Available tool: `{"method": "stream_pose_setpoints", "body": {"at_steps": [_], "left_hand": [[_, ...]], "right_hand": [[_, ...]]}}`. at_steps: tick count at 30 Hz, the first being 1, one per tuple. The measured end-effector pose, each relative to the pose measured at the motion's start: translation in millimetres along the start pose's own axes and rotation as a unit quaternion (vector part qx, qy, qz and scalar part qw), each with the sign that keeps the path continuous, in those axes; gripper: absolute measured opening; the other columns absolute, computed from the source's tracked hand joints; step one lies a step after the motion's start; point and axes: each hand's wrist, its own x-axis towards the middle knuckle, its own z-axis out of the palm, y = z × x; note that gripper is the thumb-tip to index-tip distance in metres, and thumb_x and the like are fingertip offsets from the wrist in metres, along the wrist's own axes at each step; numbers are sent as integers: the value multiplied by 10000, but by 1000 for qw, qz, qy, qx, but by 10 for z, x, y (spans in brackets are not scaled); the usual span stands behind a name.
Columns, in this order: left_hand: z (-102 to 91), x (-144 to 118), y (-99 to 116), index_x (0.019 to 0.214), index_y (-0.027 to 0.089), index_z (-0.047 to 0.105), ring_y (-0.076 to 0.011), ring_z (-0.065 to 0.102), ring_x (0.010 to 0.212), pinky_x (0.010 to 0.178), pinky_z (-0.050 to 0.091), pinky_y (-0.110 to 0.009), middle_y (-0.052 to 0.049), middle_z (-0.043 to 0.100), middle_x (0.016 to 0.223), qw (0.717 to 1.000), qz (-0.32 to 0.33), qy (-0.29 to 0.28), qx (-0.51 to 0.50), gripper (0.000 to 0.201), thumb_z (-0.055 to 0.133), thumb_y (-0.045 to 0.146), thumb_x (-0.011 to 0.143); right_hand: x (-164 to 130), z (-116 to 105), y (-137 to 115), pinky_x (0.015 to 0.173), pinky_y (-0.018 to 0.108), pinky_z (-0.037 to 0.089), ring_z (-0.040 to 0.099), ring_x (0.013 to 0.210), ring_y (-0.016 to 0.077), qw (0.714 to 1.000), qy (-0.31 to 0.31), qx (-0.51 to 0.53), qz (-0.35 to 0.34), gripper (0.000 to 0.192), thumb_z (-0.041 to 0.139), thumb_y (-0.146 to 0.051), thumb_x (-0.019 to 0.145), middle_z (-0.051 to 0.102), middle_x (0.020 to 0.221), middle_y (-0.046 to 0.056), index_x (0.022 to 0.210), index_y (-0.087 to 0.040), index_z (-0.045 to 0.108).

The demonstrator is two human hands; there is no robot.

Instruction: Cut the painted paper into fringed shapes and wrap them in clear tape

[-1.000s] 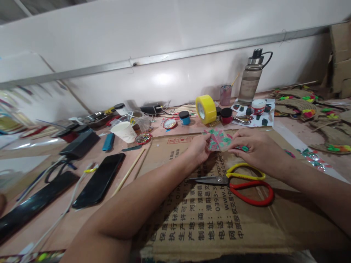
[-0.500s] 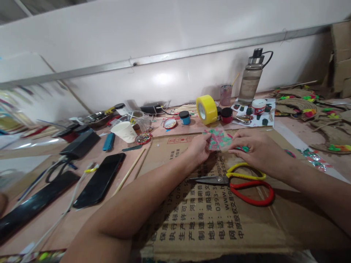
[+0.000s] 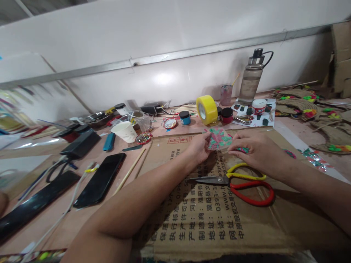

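Between my two hands is a clear plastic sheet point(image 3: 219, 138) painted with pink and green patches. My left hand point(image 3: 202, 148) is closed on its left edge. My right hand point(image 3: 251, 148) pinches its right side, and a bit of green shows below those fingers. Just under my hands, scissors point(image 3: 223, 179) with one yellow and one red handle lie on a flattened cardboard sheet point(image 3: 208, 219) with printed text. Their blades point left and look closed. Past the fingers of my right hand lies a small round pink piece point(image 3: 289, 153).
A roll of yellow tape point(image 3: 207, 110), paint jars point(image 3: 184, 117) and a water bottle point(image 3: 250, 80) stand at the back. On the left are a phone point(image 3: 100, 179), a paper cup point(image 3: 124, 132) and a wooden stick point(image 3: 129, 171). Cord-wrapped pieces point(image 3: 304, 108) lie at right.
The painted sheet has tilted slightly between my hands, and its pattern shows more clearly. Both hands keep their hold in nearly the same place.
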Motion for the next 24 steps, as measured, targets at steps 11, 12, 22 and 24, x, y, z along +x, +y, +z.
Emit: {"method": "stream_pose_setpoints", "body": {"at_steps": [11, 12, 22, 24], "left_hand": [[-32, 11, -12, 870, 101, 725, -169, 719, 728, 776, 587, -286, -104, 775, 862, 995, 39, -74, 46, 91, 664, 35, 855], [-37, 24, -21, 864, 103, 724, -169, 718, 722, 793, 587, -295, -102, 775, 859, 995, 43, -73, 46, 102, 673, 18, 838], [-56, -1, -30, 805, 126, 679, -148, 671, 608, 679, 571, -271, -58, 741, 756, 993, 47, -88, 55, 130, 722, 6, 784], [-42, -17, -1, 777, 126, 669, -130, 645, 573, 657, 556, -249, -47, 721, 714, 995, 44, -74, 51, 138, 695, -7, 803]], "right_hand": [[-31, 30, 4, 741, 356, 502, 673, 832, 236, 999, -26, -29, -28, 203, 619, -126, 907, 739, 890, 78, 801, -224, 762], [-35, 33, -2, 751, 365, 505, 672, 841, 241, 998, -26, -39, -32, 206, 612, -121, 911, 738, 893, 83, 806, -220, 759], [-111, 92, -118, 773, 415, 480, 639, 842, 277, 982, -58, -173, -52, 187, 601, -55, 854, 701, 901, 100, 870, -196, 724], [-142, 121, -131, 799, 427, 475, 640, 858, 280, 981, -73, -174, -53, 141, 633, -97, 860, 710, 901, 87, 851, -209, 719]]}}
